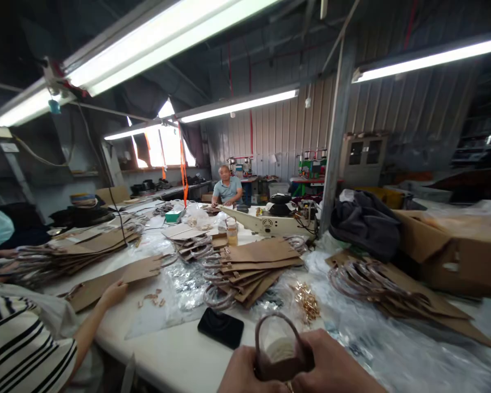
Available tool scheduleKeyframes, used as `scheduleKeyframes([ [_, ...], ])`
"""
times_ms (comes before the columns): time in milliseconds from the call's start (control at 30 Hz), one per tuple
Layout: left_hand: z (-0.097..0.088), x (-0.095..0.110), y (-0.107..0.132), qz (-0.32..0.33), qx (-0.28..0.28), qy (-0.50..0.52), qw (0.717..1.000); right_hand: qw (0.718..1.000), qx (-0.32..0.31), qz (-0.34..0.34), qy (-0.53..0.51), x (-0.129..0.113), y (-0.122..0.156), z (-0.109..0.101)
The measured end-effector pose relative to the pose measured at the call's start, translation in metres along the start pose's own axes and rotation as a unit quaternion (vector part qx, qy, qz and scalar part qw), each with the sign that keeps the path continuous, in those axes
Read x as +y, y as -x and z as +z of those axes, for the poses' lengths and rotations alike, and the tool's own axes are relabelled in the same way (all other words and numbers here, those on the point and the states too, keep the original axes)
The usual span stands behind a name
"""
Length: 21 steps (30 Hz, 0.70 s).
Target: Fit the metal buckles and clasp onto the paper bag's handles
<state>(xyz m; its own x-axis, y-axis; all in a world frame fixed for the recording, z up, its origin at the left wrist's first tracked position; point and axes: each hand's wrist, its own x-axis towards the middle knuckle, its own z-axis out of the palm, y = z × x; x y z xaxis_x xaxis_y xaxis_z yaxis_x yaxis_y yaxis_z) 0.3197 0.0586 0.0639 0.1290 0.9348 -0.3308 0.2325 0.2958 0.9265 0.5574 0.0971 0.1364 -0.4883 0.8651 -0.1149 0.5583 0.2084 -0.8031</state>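
At the near edge of the table, my left hand (240,371) and my right hand (335,363) are both closed around the two sides of a brown bag handle (258,333). Its loop stands up between them, and a dark brown part shows below it. Something small and gold-coloured peeks out between my fingertips, too little seen to name. Through the loop shows a pale round thing, possibly a roll. Just beyond my hands lies a pile of small gold metal fittings (306,301). A black phone (221,327) rests on the table ahead of my left hand.
Stacked brown panels with wrapped handles (257,254) stand ahead; another stack (396,289) lies right, before a cardboard box (454,251). At left, a co-worker's hand (115,292) touches a brown panel (126,273). Another person (228,188) sits across the table.
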Motion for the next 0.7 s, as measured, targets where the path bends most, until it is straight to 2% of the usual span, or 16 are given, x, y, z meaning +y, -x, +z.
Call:
scheduleKeyframes([
  [133,0.015,0.013,-0.003,-0.037,0.070,-0.022,0.997,1.000,0.011,-0.003,0.015,-0.005,-0.002,-0.001],
  [333,0.008,0.026,-0.012,-0.002,0.029,-0.077,0.997,1.000,-0.004,-0.004,-0.015,0.007,-0.006,0.001],
  [467,0.005,0.027,-0.027,0.015,0.007,-0.121,0.993,1.000,0.019,0.008,0.016,0.018,-0.012,0.002],
  [567,0.008,0.025,-0.035,0.014,0.019,-0.129,0.991,0.998,0.044,0.025,0.031,0.025,-0.014,0.002],
  [633,0.011,0.025,-0.035,0.009,0.040,-0.132,0.990,0.999,0.042,0.023,0.023,0.028,-0.015,0.002],
  [700,0.012,0.027,-0.033,0.020,0.031,-0.129,0.991,0.999,0.033,0.017,0.007,0.031,-0.016,0.002],
])
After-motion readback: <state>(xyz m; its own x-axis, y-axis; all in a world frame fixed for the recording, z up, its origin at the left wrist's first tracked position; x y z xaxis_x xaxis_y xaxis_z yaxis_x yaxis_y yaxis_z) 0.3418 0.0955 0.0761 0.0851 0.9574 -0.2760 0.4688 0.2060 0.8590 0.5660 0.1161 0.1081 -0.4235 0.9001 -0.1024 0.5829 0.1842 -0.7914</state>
